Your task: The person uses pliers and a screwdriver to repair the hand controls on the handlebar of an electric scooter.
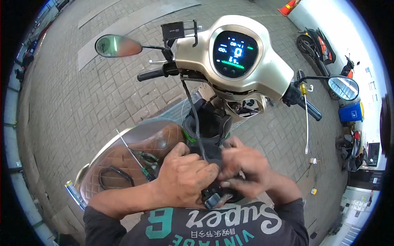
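- Standing over a champagne-coloured scooter [246,78], a person works with both bare hands low in the view, at about 6 o'clock.
- The left hand [184,178] is curled closed around a small black part [210,153], thumb on top, fingers wrapped underneath.
- The right hand [246,168] is also curled, its fingertips pinching the same black part from the 3 o'clock side; the two hands touch.
- A black cable [193,110] runs from the part up toward 12 o'clock, to the handlebar.
- Just under the hands a small grey-blue piece [213,200] pokes out; which hand holds it I cannot tell.
- At 12 o'clock the round dashboard screen [234,54] glows blue and green.
- A phone holder [177,30] stands above the left handlebar grip [152,74], with the left mirror [117,46] at 10 o'clock.
- The right mirror [343,87] sits at 3 o'clock.
- At 8 o'clock, the brown quilted seat [135,149] lies to one side, carrying a screwdriver [133,156] and a loop of black cable [115,176].
- Grey paving bricks [82,106] cover the ground.
- Another scooter [318,45] is parked at 2 o'clock.
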Available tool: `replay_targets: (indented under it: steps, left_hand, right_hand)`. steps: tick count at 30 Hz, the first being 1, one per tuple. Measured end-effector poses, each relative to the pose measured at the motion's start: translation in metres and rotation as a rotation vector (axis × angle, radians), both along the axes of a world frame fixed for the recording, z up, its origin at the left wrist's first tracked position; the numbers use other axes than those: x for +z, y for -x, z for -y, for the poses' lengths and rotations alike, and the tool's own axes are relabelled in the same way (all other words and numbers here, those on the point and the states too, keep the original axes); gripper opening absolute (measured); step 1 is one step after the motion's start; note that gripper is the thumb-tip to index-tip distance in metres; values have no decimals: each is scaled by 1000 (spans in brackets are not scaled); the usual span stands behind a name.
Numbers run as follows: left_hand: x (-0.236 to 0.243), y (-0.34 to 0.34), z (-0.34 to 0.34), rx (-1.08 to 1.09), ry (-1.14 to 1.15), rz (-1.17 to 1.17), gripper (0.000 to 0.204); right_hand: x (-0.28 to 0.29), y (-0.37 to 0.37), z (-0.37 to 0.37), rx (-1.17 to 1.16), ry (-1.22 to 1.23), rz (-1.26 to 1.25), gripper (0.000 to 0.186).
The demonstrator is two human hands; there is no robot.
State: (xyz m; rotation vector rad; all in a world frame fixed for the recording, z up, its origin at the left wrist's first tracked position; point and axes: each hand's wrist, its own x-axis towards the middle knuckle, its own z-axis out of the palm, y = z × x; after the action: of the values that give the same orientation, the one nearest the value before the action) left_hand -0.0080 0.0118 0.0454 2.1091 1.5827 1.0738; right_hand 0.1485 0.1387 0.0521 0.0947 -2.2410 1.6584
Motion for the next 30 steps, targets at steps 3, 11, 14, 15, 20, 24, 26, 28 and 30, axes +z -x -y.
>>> replay_targets:
  steps: [3, 11, 14, 15, 20, 24, 26, 28, 30]
  left_hand:
    - [3, 5, -3, -8, -8, -64, 41]
    - [-1, 2, -1, 46, 26, -68, 40]
    - [-4, 5, 3, 58, 11, 0, 41]
    - [-10, 2, 10, 103, -21, 22, 44]
    - [-54, -13, 21, 325, -11, 407, 52]
    - [-103, -38, 41, 685, -77, 601, 46]
    - [-116, -51, 46, 756, 26, 836, 46]
    - [-133, -66, 45, 880, -86, 862, 42]
    - [-143, -75, 50, 978, -199, 875, 39]
  right_hand:
    - [1, 2, 1, -30, -58, -61, 12]
    - [-4, -4, -1, 78, 53, -38, 14]
    - [-7, 10, -1, 1, 78, -6, 16]
    - [-5, 11, -3, 64, 81, -31, 16]
    - [-19, 26, -14, -275, 281, 184, 24]
    - [-23, 87, -3, -162, 270, 298, 30]
    - [-25, 102, 8, -24, 246, 389, 26]
    - [-22, 111, 24, 114, 216, 381, 24]
    - [-27, 112, 38, 204, 211, 384, 22]
